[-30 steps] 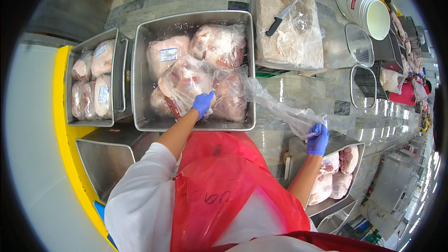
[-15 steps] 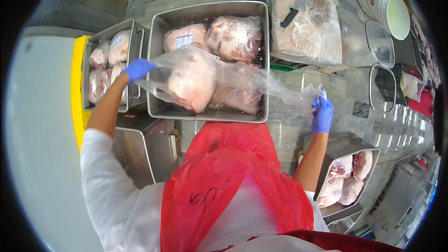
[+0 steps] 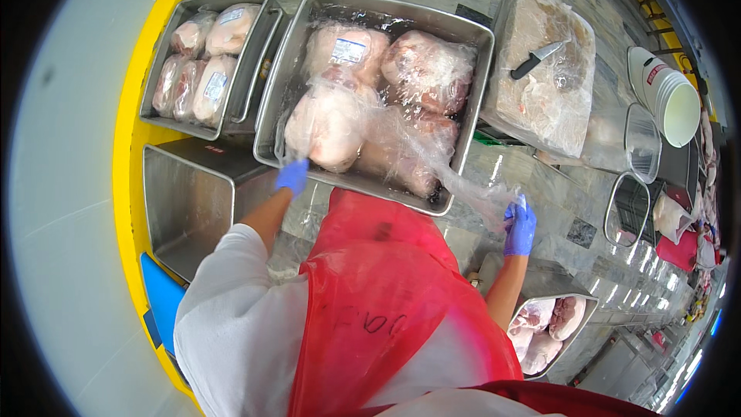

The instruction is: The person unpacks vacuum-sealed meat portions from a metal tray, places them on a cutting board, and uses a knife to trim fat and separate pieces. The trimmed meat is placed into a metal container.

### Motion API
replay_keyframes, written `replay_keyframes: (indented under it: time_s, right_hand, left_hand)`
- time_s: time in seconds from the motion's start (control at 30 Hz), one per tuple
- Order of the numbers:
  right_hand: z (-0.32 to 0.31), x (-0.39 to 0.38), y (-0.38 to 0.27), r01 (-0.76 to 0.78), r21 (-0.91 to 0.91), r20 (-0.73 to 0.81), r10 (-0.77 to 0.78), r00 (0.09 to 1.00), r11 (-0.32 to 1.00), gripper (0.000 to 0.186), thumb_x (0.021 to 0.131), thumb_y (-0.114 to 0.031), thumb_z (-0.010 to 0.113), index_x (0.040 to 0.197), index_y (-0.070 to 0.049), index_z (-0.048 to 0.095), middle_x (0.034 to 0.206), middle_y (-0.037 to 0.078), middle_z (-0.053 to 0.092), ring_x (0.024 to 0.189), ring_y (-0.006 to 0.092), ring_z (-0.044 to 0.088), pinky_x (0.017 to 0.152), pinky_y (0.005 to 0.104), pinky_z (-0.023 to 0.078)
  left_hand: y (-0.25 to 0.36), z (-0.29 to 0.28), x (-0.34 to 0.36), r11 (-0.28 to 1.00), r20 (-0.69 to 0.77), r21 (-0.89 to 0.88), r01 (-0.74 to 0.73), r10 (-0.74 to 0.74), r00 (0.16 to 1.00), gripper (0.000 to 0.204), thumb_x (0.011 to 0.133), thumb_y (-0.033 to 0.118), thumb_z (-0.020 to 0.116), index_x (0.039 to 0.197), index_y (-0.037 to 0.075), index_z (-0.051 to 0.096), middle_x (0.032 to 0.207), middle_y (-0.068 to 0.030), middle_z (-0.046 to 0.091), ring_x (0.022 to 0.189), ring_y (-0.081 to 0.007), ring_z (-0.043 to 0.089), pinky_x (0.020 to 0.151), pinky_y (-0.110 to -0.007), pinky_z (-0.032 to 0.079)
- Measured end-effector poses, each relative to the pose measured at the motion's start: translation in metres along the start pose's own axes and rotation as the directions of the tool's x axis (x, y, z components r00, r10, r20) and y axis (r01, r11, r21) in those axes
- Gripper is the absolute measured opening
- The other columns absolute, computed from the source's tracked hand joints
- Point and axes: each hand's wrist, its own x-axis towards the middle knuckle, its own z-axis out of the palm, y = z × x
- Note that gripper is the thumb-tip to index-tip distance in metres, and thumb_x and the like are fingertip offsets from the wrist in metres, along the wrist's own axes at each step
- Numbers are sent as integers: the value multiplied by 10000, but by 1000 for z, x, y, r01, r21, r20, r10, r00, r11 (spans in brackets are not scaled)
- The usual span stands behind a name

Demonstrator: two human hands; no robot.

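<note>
A large steel tray holds several bagged meat pieces; two upper ones are wrapped in clear plastic, one with a label. My left hand, in a blue glove, is at the near left rim beside a pale meat piece; its fingers are blurred. My right hand, also gloved, is closed on the loose end of a clear plastic bag, which stretches out of the tray from over the meat.
A smaller tray of bagged meat stands left, above an empty bin. Right are a wrapped block with a knife, stacked buckets and another meat bin. Co-workers appear at the far right.
My left hand went from the meat out leftward with the plastic, then down to the tray's near rim. The nearest piece now shows its pale side. The whole view has shifted.
</note>
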Motion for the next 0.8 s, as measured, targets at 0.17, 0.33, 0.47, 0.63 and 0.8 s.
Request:
replay_keyframes:
  time_s: [0.17,0.33,0.47,0.63,0.8]
  right_hand:
    - [3,16,5,9,-180,102,9,995,984,268,955,-303,557,821,-81,623,690,-7,566,549,68,447,491,246,332]
    - [39,18,-23,136,-401,181,-68,981,906,271,943,-314,587,902,-53,649,765,6,599,661,101,520,596,257,411]
    - [90,44,-43,519,-634,446,-276,851,573,456,862,-231,685,1245,-27,545,1100,134,621,957,257,615,850,365,481]
    - [196,47,-106,894,-446,893,-92,441,-43,839,748,-116,721,1486,-166,326,1430,193,446,1104,353,599,971,429,470]
    - [242,100,-62,952,53,985,173,0,-301,749,709,-79,727,1397,-171,444,1390,166,485,1026,293,638,877,457,507]
  left_hand:
    - [142,-39,9,998,159,-39,-47,53,986,440,987,309,312,1073,50,657,1143,-201,639,1067,-405,605,939,-497,464]
    - [211,-69,44,955,46,-178,-236,248,968,392,946,260,380,968,30,696,1018,-226,671,976,-404,647,865,-495,501]
    - [271,-120,14,807,93,-89,-584,591,801,293,955,227,422,1073,49,623,1037,-210,654,922,-378,643,798,-468,517]
    - [294,-142,-12,702,-49,-245,-668,679,732,293,987,228,404,1059,32,609,1005,-199,660,860,-376,643,742,-473,518]
    - [248,-133,-58,682,38,-270,-680,713,700,326,999,298,388,992,86,635,983,-187,665,847,-381,647,746,-500,508]
